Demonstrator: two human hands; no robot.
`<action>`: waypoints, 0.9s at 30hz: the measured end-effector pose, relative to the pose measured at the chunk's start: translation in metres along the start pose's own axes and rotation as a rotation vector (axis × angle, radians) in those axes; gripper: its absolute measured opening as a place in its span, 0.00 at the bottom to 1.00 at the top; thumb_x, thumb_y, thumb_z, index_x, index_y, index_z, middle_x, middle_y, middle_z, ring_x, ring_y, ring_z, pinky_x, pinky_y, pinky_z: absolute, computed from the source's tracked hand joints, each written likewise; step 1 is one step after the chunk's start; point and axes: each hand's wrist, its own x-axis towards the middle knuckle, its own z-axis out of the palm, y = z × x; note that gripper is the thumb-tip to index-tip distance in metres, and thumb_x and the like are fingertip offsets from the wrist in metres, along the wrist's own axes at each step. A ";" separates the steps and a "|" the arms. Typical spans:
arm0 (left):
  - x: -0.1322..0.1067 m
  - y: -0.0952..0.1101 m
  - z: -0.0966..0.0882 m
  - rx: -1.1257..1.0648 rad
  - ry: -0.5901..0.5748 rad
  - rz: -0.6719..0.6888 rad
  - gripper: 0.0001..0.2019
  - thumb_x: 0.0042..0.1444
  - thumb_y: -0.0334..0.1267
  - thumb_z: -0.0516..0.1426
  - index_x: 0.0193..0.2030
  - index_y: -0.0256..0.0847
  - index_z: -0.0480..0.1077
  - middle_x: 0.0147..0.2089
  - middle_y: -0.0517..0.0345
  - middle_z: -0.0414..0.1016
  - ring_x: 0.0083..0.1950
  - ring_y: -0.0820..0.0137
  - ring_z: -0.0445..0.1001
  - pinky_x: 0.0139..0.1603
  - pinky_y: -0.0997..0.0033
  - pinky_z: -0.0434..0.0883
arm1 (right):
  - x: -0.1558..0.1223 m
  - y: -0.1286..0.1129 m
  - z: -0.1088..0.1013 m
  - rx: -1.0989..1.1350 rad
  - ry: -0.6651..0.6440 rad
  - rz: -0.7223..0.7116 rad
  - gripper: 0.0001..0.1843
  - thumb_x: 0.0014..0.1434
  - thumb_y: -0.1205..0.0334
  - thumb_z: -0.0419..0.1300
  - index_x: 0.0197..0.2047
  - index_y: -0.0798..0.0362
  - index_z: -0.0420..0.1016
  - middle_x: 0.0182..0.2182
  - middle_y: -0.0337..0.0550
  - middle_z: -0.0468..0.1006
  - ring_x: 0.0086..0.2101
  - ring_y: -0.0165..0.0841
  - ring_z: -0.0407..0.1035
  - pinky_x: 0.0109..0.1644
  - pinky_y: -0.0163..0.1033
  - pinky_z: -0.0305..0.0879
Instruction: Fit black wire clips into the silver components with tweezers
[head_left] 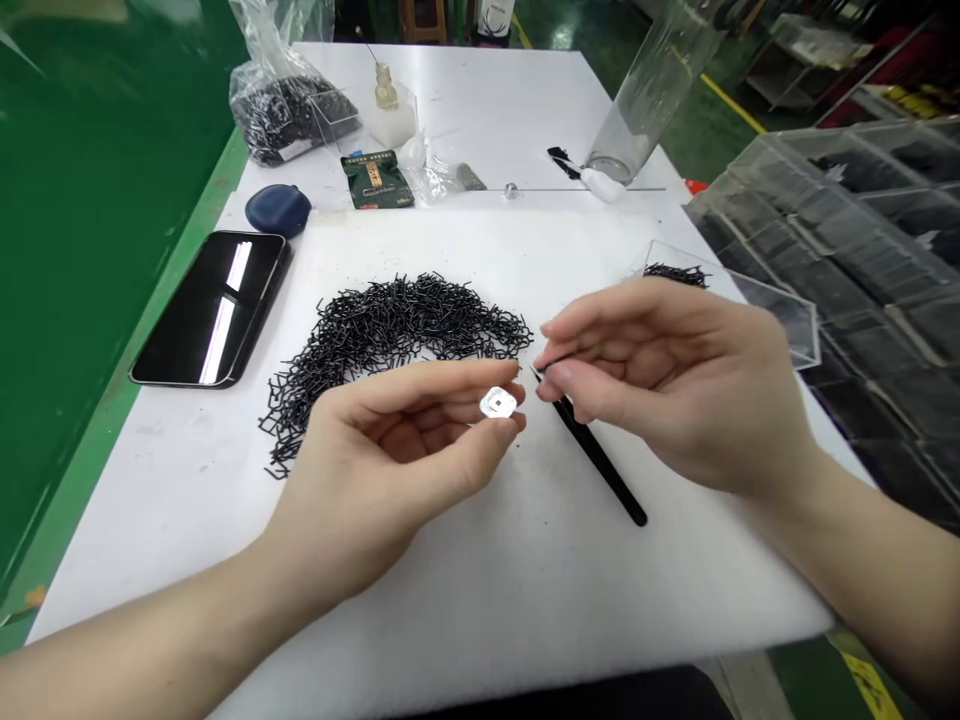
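Note:
Between the thumb and fingers of my left hand [405, 430] is a small white squarish piece [497, 403] with a tiny dark mark in its middle. My right hand [660, 380], just to the right, pinches a thin black bent piece [553, 364] whose tip points at the white one; the two are apart. Under the right hand lie black tweezers [600, 460], their points toward the left hand. Behind my left hand spreads a curved pile of small black bent pieces [397, 320], partly hidden by that hand.
At the left lies a phone [214, 310], with a dark blue rounded case [277, 209] behind it. A clear tray [802, 325] with black pieces sits beyond my right hand. Farther back are a green packet [376, 180], a plastic bag [285, 110] and a clear cylinder [645, 90]. Stacked clear drawers [847, 240] stand right.

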 end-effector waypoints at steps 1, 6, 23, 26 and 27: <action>0.000 0.000 -0.001 -0.006 0.006 -0.013 0.21 0.55 0.20 0.79 0.47 0.54 0.95 0.44 0.66 0.97 0.46 0.72 0.95 0.49 0.86 0.89 | 0.000 0.000 0.000 0.000 0.007 -0.001 0.19 0.64 0.74 0.79 0.42 0.33 0.94 0.36 0.33 0.94 0.33 0.39 0.89 0.37 0.47 0.89; -0.001 0.001 -0.006 -0.006 0.014 -0.032 0.18 0.54 0.22 0.81 0.42 0.52 0.93 0.43 0.68 0.96 0.45 0.73 0.96 0.47 0.88 0.89 | -0.001 0.001 0.000 0.031 -0.018 -0.032 0.18 0.66 0.72 0.80 0.42 0.32 0.95 0.37 0.30 0.94 0.31 0.35 0.87 0.30 0.42 0.84; -0.002 -0.004 -0.006 -0.059 -0.075 -0.090 0.18 0.65 0.25 0.77 0.49 0.60 0.95 0.45 0.69 0.97 0.46 0.76 0.96 0.51 0.89 0.88 | -0.006 -0.003 0.004 0.020 0.029 -0.087 0.19 0.60 0.77 0.77 0.38 0.37 0.90 0.34 0.33 0.91 0.34 0.35 0.88 0.36 0.42 0.88; -0.002 -0.004 -0.007 -0.061 -0.061 -0.091 0.18 0.64 0.25 0.78 0.49 0.59 0.95 0.45 0.69 0.97 0.46 0.77 0.96 0.51 0.90 0.88 | -0.008 -0.002 0.004 0.045 0.081 -0.079 0.22 0.60 0.77 0.80 0.44 0.34 0.92 0.37 0.31 0.91 0.36 0.36 0.89 0.37 0.42 0.90; -0.002 -0.003 -0.007 -0.071 -0.059 -0.092 0.18 0.64 0.25 0.78 0.49 0.58 0.95 0.46 0.69 0.97 0.46 0.76 0.96 0.51 0.90 0.88 | -0.008 -0.001 0.004 0.050 0.088 -0.075 0.23 0.61 0.76 0.81 0.47 0.33 0.92 0.38 0.31 0.92 0.37 0.37 0.90 0.37 0.43 0.90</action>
